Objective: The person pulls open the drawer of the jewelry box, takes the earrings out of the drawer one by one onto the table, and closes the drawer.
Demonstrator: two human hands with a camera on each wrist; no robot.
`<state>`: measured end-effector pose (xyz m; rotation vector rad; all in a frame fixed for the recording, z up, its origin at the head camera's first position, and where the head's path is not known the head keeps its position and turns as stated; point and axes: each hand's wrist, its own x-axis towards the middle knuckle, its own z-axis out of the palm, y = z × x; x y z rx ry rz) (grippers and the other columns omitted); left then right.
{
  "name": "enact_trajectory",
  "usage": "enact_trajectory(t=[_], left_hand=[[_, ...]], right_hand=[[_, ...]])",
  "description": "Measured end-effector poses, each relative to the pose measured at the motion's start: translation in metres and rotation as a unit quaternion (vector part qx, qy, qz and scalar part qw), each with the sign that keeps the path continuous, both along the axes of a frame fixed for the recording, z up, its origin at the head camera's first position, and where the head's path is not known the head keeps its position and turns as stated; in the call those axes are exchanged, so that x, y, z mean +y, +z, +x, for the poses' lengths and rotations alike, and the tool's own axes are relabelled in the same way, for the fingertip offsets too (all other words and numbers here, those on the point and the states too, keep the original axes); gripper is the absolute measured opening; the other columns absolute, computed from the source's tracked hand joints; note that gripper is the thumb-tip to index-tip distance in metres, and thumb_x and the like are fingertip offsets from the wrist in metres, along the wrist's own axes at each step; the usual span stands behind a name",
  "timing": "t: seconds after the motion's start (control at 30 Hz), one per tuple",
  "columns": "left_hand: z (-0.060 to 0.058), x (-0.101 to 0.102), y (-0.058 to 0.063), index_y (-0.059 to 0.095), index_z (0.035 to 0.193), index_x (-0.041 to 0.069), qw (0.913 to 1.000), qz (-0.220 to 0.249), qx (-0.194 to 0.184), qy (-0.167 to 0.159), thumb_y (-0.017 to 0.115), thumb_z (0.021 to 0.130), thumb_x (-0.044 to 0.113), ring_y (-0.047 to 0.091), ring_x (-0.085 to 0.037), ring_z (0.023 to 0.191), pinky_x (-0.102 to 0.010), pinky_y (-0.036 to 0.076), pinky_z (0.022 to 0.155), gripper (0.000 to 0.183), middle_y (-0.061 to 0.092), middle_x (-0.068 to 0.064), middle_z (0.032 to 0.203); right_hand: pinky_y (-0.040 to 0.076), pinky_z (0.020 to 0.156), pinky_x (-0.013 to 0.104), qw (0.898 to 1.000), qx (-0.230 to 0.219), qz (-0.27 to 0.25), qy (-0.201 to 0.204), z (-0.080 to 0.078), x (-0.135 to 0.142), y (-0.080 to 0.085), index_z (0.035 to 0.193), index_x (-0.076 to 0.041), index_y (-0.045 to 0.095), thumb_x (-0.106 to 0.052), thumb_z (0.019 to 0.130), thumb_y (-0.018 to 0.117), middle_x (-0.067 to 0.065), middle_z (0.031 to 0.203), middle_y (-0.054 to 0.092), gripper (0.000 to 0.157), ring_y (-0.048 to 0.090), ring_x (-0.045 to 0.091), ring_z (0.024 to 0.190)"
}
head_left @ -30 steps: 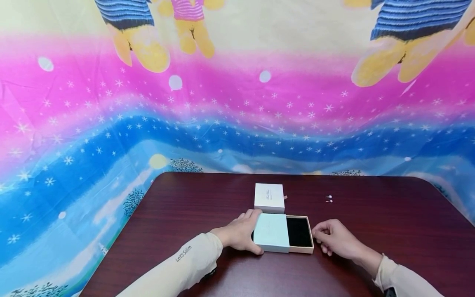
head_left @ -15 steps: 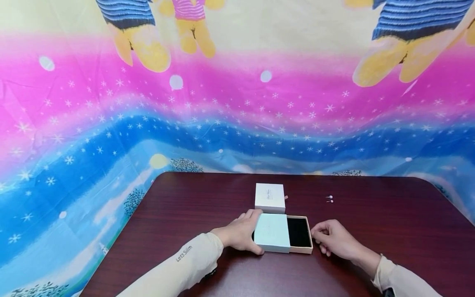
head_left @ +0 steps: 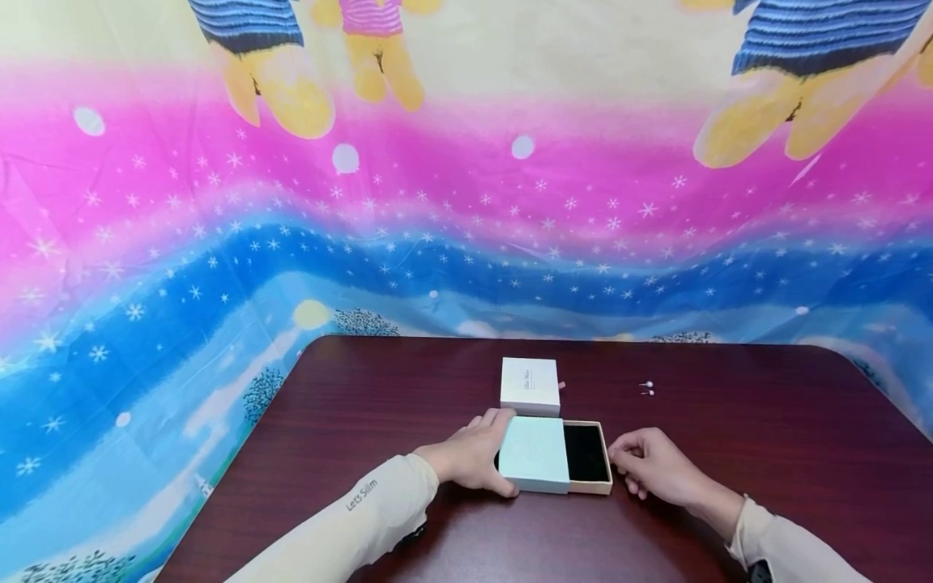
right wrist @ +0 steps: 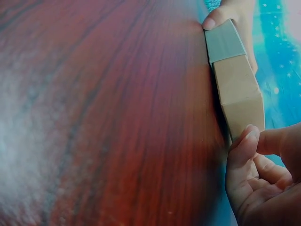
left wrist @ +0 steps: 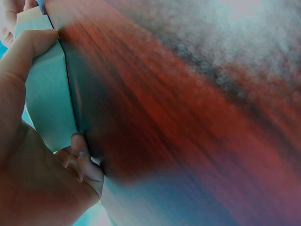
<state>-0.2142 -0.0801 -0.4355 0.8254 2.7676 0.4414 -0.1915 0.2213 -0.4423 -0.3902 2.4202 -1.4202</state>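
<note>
A pale mint jewelry box sleeve (head_left: 534, 449) lies on the table with its tan drawer (head_left: 592, 488) sticking out to the right. A black pad (head_left: 585, 453) lines the drawer. My left hand (head_left: 474, 457) grips the sleeve's left end, thumb on the near side and fingers at the far side; the left wrist view shows the thumb and fingertips along the sleeve's lower edge. At the drawer's outer end, my right hand (head_left: 656, 465) pinches with thumb and forefinger, the other fingers curled under. Whatever is between those tips is hidden by the thumb (right wrist: 247, 143).
Just behind the sleeve stands a closed white box (head_left: 529, 385) with dark print and a small tab on its right side. Two small pearl-like earrings (head_left: 647, 386) lie at the back right of the dark red table (head_left: 394, 372). A printed cloth (head_left: 466, 202) hangs behind.
The drawer has slid slightly left, deeper into the sleeve, and my right hand has moved left with it. My left hand has stayed in place on the sleeve.
</note>
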Motion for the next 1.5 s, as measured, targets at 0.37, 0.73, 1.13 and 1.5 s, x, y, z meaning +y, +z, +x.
enact_trajectory(t=[0.37,0.73,1.13,1.5], left_hand=[[-0.0011,-0.0003,0.0022,0.026,0.146,0.014,1.0,-0.004,-0.003,0.005,0.083,0.065,0.049,0.046,-0.014,0.112,-0.028,0.043,0.095,0.105,0.045,-0.001,0.133],[-0.0024,-0.0015,0.0017,0.025,0.147,0.014,1.0,-0.003,-0.004,0.003,0.083,0.065,0.048,0.046,-0.015,0.114,-0.029,0.043,0.096,0.105,0.044,-0.002,0.136],[-0.0015,0.0003,0.0001,0.025,0.147,0.014,1.0,-0.005,-0.003,0.003,0.083,0.065,0.049,0.047,-0.016,0.115,-0.029,0.043,0.096,0.106,0.044,-0.002,0.136],[-0.0008,0.0005,-0.0007,0.025,0.146,0.015,1.0,-0.003,-0.004,0.006,0.083,0.064,0.05,0.046,-0.014,0.113,-0.029,0.043,0.095,0.106,0.044,-0.001,0.136]], right_hand=[[0.049,0.046,0.028,1.0,0.005,0.0,0.001,-0.0026,-0.002,0.0003,0.092,0.004,0.066,-0.011,0.097,0.052,0.002,0.061,0.051,0.021,0.051,0.007,0.046],[0.049,0.046,0.028,1.0,0.008,0.001,0.003,-0.004,-0.0039,0.0006,0.095,0.005,0.066,-0.009,0.097,0.051,0.002,0.061,0.051,0.02,0.052,0.007,0.046],[0.049,0.046,0.028,1.0,-0.004,0.001,0.002,-0.0036,-0.0049,-0.0024,0.096,0.004,0.065,-0.01,0.097,0.051,0.001,0.062,0.052,0.021,0.052,0.008,0.047],[0.049,0.046,0.028,1.0,0.0,0.0,0.001,-0.0031,-0.0071,-0.004,0.097,0.004,0.066,-0.01,0.096,0.051,0.001,0.062,0.052,0.021,0.053,0.007,0.047]])
